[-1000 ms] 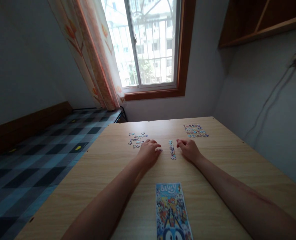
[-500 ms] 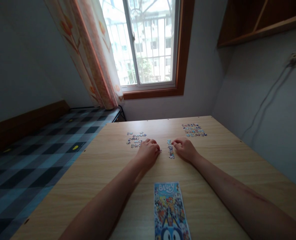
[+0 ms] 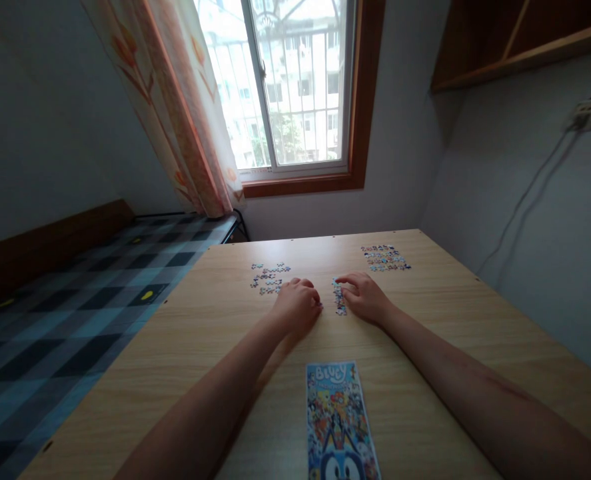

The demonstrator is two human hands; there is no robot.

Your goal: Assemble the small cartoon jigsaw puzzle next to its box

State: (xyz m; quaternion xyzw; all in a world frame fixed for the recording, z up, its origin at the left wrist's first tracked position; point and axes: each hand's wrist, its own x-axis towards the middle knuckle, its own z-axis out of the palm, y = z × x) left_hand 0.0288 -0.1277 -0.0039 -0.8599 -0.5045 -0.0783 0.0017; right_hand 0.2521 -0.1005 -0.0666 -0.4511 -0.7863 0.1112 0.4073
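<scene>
A narrow upright strip of multicoloured jigsaw pieces (image 3: 340,308) lies on the pale wood-grain tabletop (image 3: 200,360), between the two hands. The bare right hand (image 3: 366,297) reaches over the strip's upper right side, thumb and forefinger slightly parted; whether they grip it, I cannot tell. The bare left hand (image 3: 299,305) is curled just left of the strip, apart from it, with a tiny dark puzzle piece (image 3: 320,305) at its fingertips, pinched or merely touched, unclear. Small loose multicoloured pieces (image 3: 265,276) lie beyond its left side.
</scene>
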